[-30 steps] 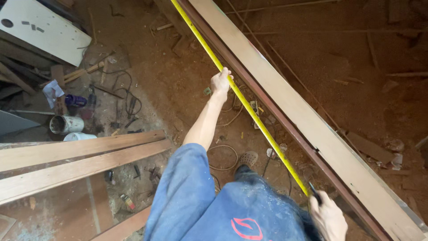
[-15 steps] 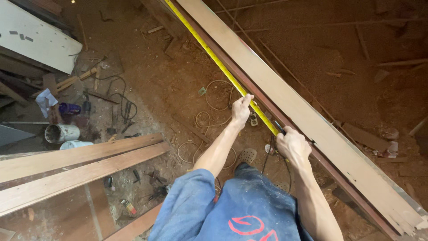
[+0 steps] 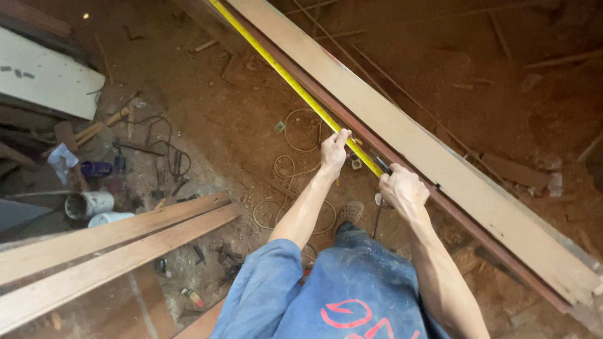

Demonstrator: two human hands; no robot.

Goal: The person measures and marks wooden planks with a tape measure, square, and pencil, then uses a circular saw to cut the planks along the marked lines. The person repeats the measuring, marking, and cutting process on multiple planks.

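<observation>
A yellow tape measure blade (image 3: 276, 64) runs along the near edge of a long pale wooden board (image 3: 433, 160) that lies diagonally over a dark reddish beam (image 3: 483, 235). My left hand (image 3: 333, 150) pinches the blade against the beam's edge. My right hand (image 3: 402, 188) is closed around the tape's dark case (image 3: 380, 164), a short way down the board. Both arms reach out from blue sleeves.
Two long wooden planks (image 3: 107, 251) lie at the lower left. Beyond them are a white can (image 3: 88, 204), a white panel (image 3: 44, 78), cables (image 3: 163, 147) and tools on the dusty red floor. A coil of wire (image 3: 295, 141) and a sandalled foot (image 3: 350, 212) sit below my hands.
My right hand came up from the bottom edge to just behind the left hand, shortening the drawn tape. My left hand slid slightly down the board.
</observation>
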